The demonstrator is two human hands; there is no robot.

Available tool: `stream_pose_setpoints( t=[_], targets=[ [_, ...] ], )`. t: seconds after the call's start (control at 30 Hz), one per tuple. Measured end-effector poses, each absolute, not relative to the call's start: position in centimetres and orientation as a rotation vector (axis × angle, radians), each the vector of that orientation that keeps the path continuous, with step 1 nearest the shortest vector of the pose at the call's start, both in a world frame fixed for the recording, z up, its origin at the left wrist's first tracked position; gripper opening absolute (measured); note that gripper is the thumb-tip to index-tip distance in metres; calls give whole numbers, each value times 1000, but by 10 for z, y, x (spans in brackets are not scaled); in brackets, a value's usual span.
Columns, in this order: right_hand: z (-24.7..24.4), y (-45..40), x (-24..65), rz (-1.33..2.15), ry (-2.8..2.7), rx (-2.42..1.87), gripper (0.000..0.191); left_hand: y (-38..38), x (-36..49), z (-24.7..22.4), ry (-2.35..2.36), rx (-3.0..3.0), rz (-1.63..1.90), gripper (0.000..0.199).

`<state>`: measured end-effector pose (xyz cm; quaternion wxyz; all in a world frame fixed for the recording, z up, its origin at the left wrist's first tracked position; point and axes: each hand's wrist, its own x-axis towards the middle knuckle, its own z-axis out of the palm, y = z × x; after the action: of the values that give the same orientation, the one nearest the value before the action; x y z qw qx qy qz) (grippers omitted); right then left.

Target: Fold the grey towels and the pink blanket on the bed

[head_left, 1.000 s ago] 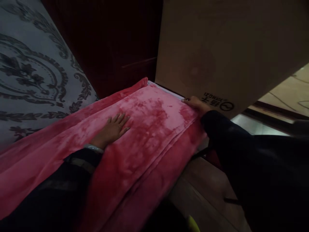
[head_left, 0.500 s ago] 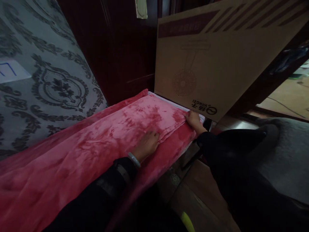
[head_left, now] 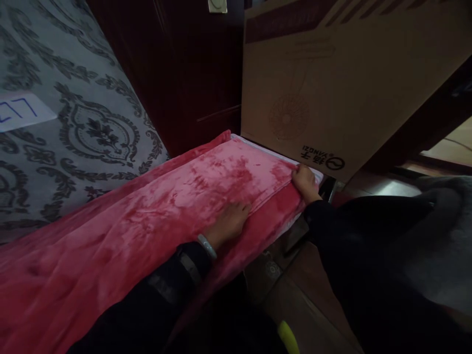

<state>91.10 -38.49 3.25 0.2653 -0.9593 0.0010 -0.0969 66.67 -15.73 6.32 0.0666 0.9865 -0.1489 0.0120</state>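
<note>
A pink plush blanket (head_left: 177, 211) with darker red blotches lies long across a narrow raised surface, its front layer folded back on itself. My left hand (head_left: 229, 222), with a pale bracelet at the wrist, has its fingers curled at the folded edge near the middle. At the far right corner of that fold, my right hand (head_left: 305, 183) pinches the layers, thumb side up. A white edge strip (head_left: 273, 155) shows beyond the blanket at the far end, partly under the right hand.
A large cardboard box (head_left: 295, 98) with a fan drawing leans upright just past the far end. Behind it stands a dark red door (head_left: 199, 73). Patterned wallpaper (head_left: 103, 132) borders the left side. Grey plush material (head_left: 442, 236) lies at right, above a tiled floor (head_left: 295, 309).
The view has shifted slightly, so everything sits a little differently in frame. Both hands stay at the same places on the blanket's fold.
</note>
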Motion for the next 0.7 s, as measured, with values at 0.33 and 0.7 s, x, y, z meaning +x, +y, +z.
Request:
stream_pose_setpoints(
  t=[0.33,0.7],
  targets=[
    [27,-390,897,-330,49,-2481,48,-138,575,84,-70,3012,-19,47],
    [33,-390,881,-358,67,-2596,47,-110,389,65,668,2994,254,46]
  ],
)
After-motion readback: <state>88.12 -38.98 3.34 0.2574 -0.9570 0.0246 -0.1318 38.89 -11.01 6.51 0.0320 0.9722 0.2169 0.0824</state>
